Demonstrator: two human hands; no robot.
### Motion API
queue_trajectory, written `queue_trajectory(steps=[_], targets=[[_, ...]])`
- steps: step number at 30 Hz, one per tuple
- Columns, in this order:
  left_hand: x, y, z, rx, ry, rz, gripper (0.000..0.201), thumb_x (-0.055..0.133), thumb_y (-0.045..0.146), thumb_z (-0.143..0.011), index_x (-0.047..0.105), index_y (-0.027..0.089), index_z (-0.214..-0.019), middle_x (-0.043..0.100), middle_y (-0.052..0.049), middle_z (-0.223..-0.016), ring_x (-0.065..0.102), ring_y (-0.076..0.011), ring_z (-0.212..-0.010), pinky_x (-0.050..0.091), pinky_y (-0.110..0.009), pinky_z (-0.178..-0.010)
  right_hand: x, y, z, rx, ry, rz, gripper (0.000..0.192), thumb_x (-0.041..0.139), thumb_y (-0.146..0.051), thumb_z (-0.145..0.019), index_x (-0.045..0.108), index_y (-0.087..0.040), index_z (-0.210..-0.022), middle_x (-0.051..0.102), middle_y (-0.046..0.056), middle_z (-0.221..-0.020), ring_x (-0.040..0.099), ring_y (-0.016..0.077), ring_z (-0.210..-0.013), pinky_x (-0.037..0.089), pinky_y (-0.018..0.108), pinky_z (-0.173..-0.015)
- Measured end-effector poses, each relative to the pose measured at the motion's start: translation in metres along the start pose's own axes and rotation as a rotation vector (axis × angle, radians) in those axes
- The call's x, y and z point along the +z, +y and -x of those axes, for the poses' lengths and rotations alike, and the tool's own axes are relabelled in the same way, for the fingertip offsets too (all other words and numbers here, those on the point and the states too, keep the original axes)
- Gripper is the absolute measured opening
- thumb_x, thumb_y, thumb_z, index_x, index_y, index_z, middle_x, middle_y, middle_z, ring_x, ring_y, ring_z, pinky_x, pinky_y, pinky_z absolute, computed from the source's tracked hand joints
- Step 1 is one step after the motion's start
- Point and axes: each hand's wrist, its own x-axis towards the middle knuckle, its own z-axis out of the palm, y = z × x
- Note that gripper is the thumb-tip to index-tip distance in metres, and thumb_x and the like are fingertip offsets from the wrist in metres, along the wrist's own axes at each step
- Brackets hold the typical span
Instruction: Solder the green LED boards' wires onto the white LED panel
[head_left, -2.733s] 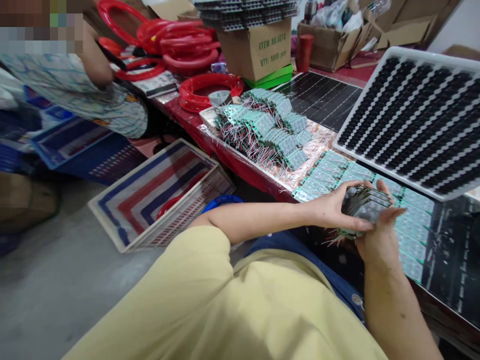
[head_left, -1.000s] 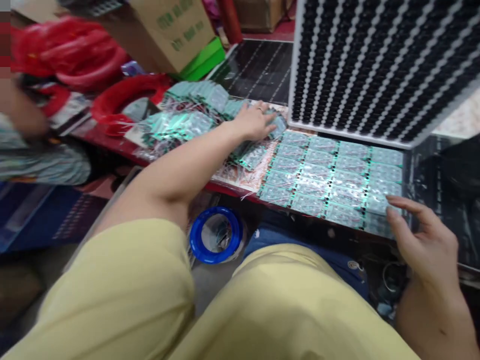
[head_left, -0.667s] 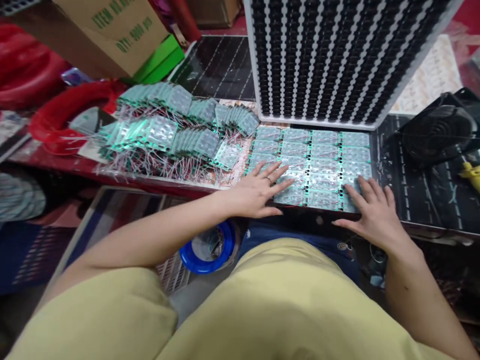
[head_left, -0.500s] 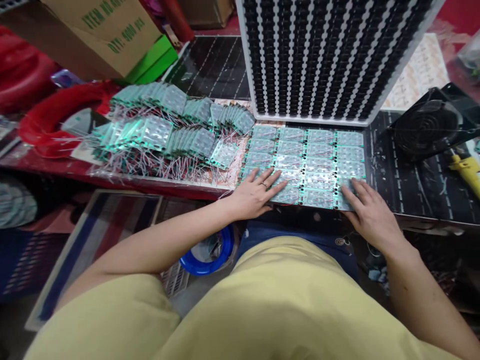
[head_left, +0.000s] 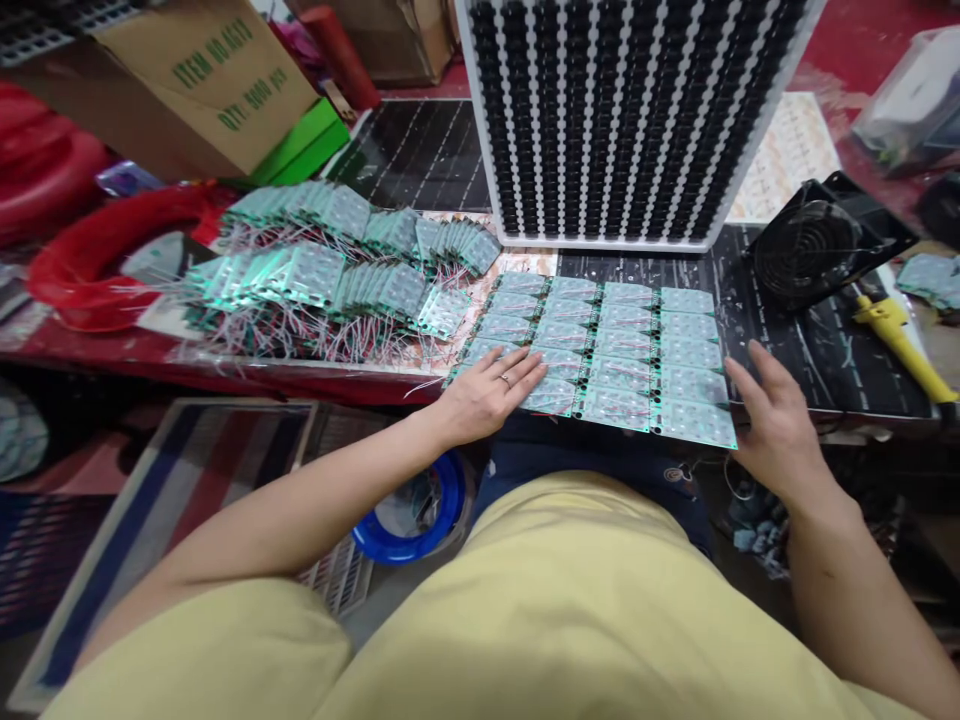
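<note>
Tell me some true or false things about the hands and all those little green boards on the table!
1. The left hand lies flat on the grid of green boards. True.
2. The right hand grips the yellow tool. False: it is open beside the grid's right edge, and the tool lies apart, further right.
3. A heap of wired boards lies left of the grid. True.
4. The black fan stands on top of the grid. False: it sits to the right of the grid, on the dark mat.
5. The blue ring lies on the table. False: it is down below the table edge.
</note>
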Motion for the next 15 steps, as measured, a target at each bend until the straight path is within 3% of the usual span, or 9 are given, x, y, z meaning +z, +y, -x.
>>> queue_trajectory(steps=[2, 4, 6, 7, 9, 11, 15], targets=[[-0.002, 0.001, 0.005, 0.028, 0.039, -0.022, 0.05, 0.036, 0.009, -0.092, 0.051, 0.01, -0.14, 0.057, -0.021, -0.137, 0.051, -0.0289, -0.135, 0.045, -0.049, -0.109, 0.001, 0.003, 0.002, 0.21, 0.088, -0.175, 0.058, 0.065, -0.03, -0.085, 0.045, -0.028, -0.14, 0.04, 0.013, -0.15, 0.042, 0.0328, -0.137, 0.043, 0.055, -0.109], [-0.002, 0.003, 0.01, 0.061, 0.079, -0.044, 0.049, 0.036, 0.008, -0.092, 0.051, 0.008, -0.139, 0.057, -0.022, -0.136, 0.052, -0.0301, -0.134, 0.046, -0.05, -0.108, 0.001, 0.004, 0.0, 0.606, 0.162, -0.463, 0.05, 0.067, -0.043, -0.081, 0.054, -0.029, -0.128, 0.055, 0.01, -0.137, 0.056, 0.0305, -0.123, 0.05, 0.054, -0.102], [0.002, 0.008, 0.017, 0.065, 0.099, -0.033, 0.05, 0.036, 0.008, -0.091, 0.049, 0.008, -0.14, 0.056, -0.023, -0.137, 0.05, -0.0299, -0.136, 0.042, -0.053, -0.11, 0.002, 0.003, -0.004, 0.947, 0.159, -0.732, 0.052, 0.065, -0.056, -0.077, 0.056, -0.027, -0.12, 0.068, 0.009, -0.113, 0.068, 0.0292, -0.094, 0.059, 0.05, -0.077], [0.005, 0.012, 0.019, 0.056, 0.105, -0.012, 0.052, 0.036, 0.007, -0.091, 0.048, 0.008, -0.141, 0.056, -0.023, -0.138, 0.048, -0.0292, -0.138, 0.039, -0.054, -0.113, 0.003, 0.003, -0.008, 1.035, 0.12, -0.833, 0.055, 0.063, -0.062, -0.075, 0.057, -0.026, -0.116, 0.07, 0.009, -0.099, 0.069, 0.0283, -0.08, 0.06, 0.046, -0.064], [0.012, 0.022, 0.023, 0.03, 0.136, 0.044, 0.054, 0.037, 0.007, -0.09, 0.046, 0.011, -0.143, 0.054, -0.022, -0.139, 0.044, -0.0281, -0.14, 0.031, -0.057, -0.117, 0.005, 0.003, -0.017, 1.061, -0.007, -0.951, 0.059, 0.061, -0.072, -0.071, 0.061, -0.023, -0.105, 0.069, 0.008, -0.08, 0.068, 0.0273, -0.067, 0.057, 0.041, -0.051], [0.017, 0.035, 0.024, 0.013, 0.163, 0.096, 0.054, 0.037, 0.007, -0.089, 0.047, 0.013, -0.143, 0.055, -0.021, -0.14, 0.044, -0.0278, -0.14, 0.025, -0.059, -0.119, 0.007, 0.003, -0.028, 1.047, -0.093, -1.034, 0.06, 0.068, -0.075, -0.064, 0.064, -0.023, -0.094, 0.068, 0.007, -0.075, 0.068, 0.0272, -0.069, 0.058, 0.039, -0.053], [0.007, 0.055, 0.024, -0.069, -0.022, 0.196, 0.056, 0.051, 0.028, -0.091, 0.044, 0.015, -0.145, 0.045, -0.022, -0.149, 0.039, -0.0339, -0.143, 0.022, -0.063, -0.118, 0.003, -0.001, -0.05, 0.997, -0.135, -1.101, 0.063, 0.084, -0.063, -0.051, 0.064, -0.025, -0.096, 0.07, 0.004, -0.085, 0.069, 0.0267, -0.076, 0.061, 0.039, -0.061]])
